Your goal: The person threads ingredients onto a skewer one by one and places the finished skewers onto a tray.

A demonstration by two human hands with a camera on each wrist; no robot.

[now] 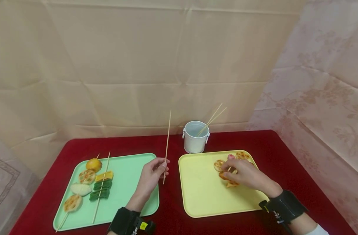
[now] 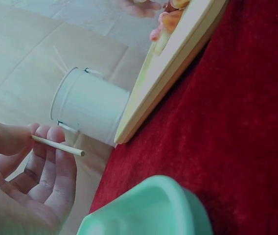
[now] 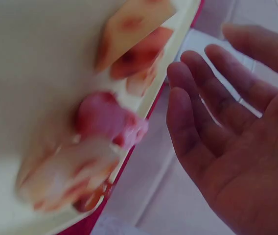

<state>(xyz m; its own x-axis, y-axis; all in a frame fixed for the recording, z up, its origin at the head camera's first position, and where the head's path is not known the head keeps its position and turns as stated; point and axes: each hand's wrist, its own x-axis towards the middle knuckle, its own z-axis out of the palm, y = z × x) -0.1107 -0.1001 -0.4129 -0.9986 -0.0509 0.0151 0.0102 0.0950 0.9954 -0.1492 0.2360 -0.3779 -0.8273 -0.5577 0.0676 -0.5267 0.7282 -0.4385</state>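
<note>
Between thumb and fingers, my left hand [image 1: 151, 174] pinches a thin wooden skewer [image 1: 168, 140], held upright in the gap between the two trays. The skewer's blunt lower end shows in the left wrist view, with no food on it there. Over the right part of the yellow tray [image 1: 199, 199] hovers my right hand [image 1: 249, 174], fingers loosely bent. In the right wrist view they are spread and hold nothing. Close to it lie toy-like food pieces: lotus root slices [image 1: 219, 165], a pink piece [image 3: 102, 117] and a tan wedge [image 3: 134, 27]. The hand partly hides others.
A mint green tray [image 1: 132, 182] on the left bears two loaded skewers, one with lotus root slices [image 1: 72, 203], the other with folded green pieces [image 1: 100, 190]. Behind the trays stands a white bucket [image 1: 194, 144] with thin sticks [image 1: 215, 116]. Red cloth [image 1: 170, 209] covers the table.
</note>
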